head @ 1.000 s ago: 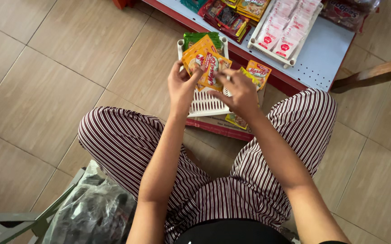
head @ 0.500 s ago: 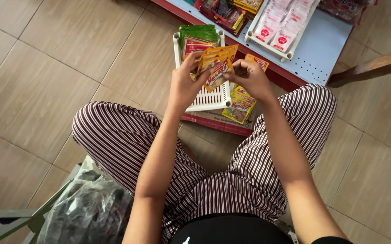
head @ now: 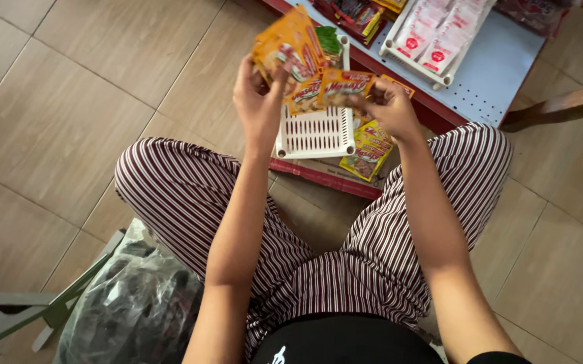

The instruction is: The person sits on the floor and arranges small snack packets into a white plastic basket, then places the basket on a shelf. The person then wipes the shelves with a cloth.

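My left hand (head: 259, 94) holds up a fanned bunch of orange seasoning sachets (head: 290, 42) above a white slotted plastic tray (head: 315, 132). My right hand (head: 389, 108) pinches one orange sachet (head: 345, 84) next to that bunch, just over the tray's far end. Green sachets (head: 330, 40) show behind the bunch in the tray. More yellow sachets (head: 367, 152) lie loose on the red shelf edge (head: 325, 176) to the right of the tray. I sit with striped trousers, knees spread on either side of the tray.
A low shelf with a pale blue perforated top (head: 500, 67) carries another white tray of pink-and-white sachets (head: 433, 37) and a red box of packets (head: 359, 13). A clear plastic bag of dark items (head: 130, 310) and a grey-green frame (head: 35, 310) lie at lower left. A wooden leg (head: 561, 104) is at right.
Both hands have lifted from the tray, raising the bunch of orange sachets higher. The right hand now holds a single sachet apart from the bunch.
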